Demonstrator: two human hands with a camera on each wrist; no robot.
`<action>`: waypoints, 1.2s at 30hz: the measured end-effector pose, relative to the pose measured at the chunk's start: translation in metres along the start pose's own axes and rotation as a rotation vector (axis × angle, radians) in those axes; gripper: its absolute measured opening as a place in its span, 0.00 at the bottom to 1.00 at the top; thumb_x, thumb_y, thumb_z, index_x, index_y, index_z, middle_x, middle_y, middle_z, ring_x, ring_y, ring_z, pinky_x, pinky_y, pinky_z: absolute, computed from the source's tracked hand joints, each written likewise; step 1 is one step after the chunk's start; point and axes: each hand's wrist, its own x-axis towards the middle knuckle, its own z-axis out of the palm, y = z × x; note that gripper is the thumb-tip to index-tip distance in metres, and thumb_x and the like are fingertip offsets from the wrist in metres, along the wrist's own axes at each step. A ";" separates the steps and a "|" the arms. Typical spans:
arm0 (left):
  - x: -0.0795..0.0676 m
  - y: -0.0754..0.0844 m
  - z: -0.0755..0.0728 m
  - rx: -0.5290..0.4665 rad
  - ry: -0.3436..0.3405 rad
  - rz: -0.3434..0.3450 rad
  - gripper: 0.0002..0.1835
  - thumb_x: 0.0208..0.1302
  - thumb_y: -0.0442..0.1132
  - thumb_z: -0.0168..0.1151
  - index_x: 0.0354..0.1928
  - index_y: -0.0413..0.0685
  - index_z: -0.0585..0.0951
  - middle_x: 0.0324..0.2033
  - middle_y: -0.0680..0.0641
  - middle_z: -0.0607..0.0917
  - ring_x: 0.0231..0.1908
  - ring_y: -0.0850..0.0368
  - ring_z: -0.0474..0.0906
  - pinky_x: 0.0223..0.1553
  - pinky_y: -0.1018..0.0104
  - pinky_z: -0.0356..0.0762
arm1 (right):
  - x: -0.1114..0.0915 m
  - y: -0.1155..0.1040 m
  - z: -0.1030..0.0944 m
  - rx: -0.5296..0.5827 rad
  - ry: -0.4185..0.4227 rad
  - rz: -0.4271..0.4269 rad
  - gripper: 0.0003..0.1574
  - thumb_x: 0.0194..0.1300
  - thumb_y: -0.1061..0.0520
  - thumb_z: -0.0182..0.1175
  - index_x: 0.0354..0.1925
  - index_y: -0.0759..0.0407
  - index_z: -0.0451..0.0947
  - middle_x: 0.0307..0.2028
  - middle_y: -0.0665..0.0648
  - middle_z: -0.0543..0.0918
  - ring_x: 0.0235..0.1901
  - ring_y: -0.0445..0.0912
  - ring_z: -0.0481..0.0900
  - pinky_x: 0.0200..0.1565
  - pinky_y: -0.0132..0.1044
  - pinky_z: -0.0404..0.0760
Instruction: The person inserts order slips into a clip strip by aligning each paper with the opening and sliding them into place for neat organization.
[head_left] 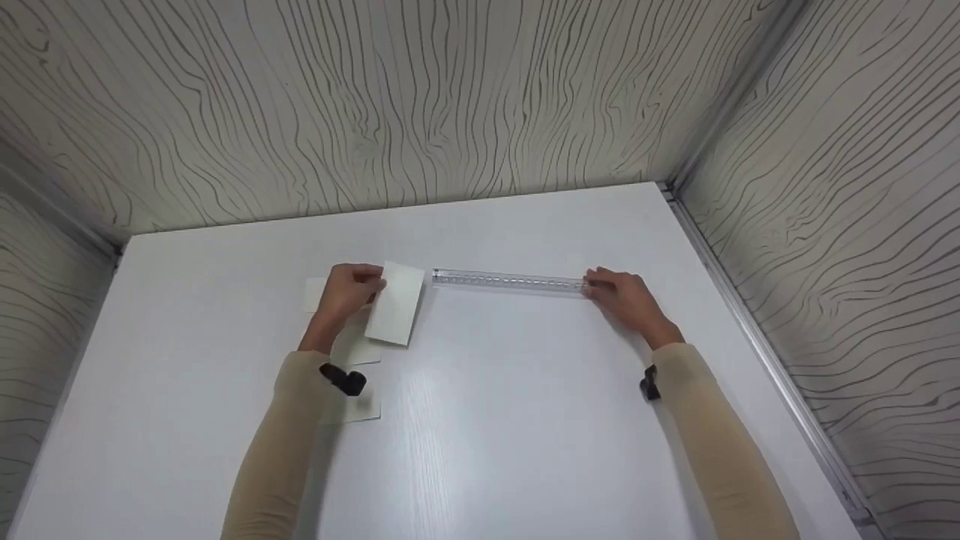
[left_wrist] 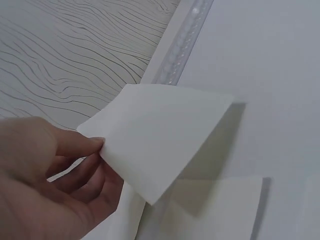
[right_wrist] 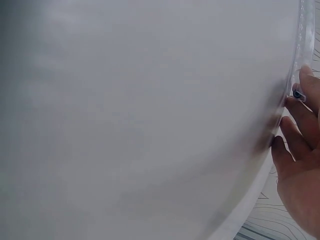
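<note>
Wood-grain walls [head_left: 420, 105] stand behind and beside a white table [head_left: 510, 390]. The left hand [head_left: 349, 290] pinches a pale paper [head_left: 398, 306] between thumb and fingers, tilted above other sheets [head_left: 360, 351] on the table's left half. To its right, the right hand [head_left: 624, 297] pinches one end of a clear ruler [head_left: 510, 280], whose other end is just beside the paper.
</note>
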 end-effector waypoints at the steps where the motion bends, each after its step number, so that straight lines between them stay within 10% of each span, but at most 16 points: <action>1: -0.001 -0.001 0.001 -0.021 0.008 -0.010 0.20 0.76 0.35 0.60 0.65 0.38 0.81 0.61 0.36 0.84 0.59 0.46 0.84 0.61 0.58 0.84 | 0.000 0.000 0.000 0.001 -0.002 0.000 0.27 0.78 0.46 0.60 0.69 0.55 0.78 0.74 0.60 0.75 0.79 0.62 0.64 0.80 0.61 0.56; 36: -0.010 -0.012 0.033 -0.126 0.170 -0.158 0.17 0.71 0.36 0.65 0.59 0.38 0.85 0.56 0.36 0.88 0.48 0.53 0.88 0.43 0.68 0.84 | 0.001 -0.001 -0.001 0.004 -0.024 0.011 0.27 0.79 0.47 0.59 0.69 0.56 0.77 0.75 0.60 0.74 0.80 0.61 0.62 0.81 0.59 0.56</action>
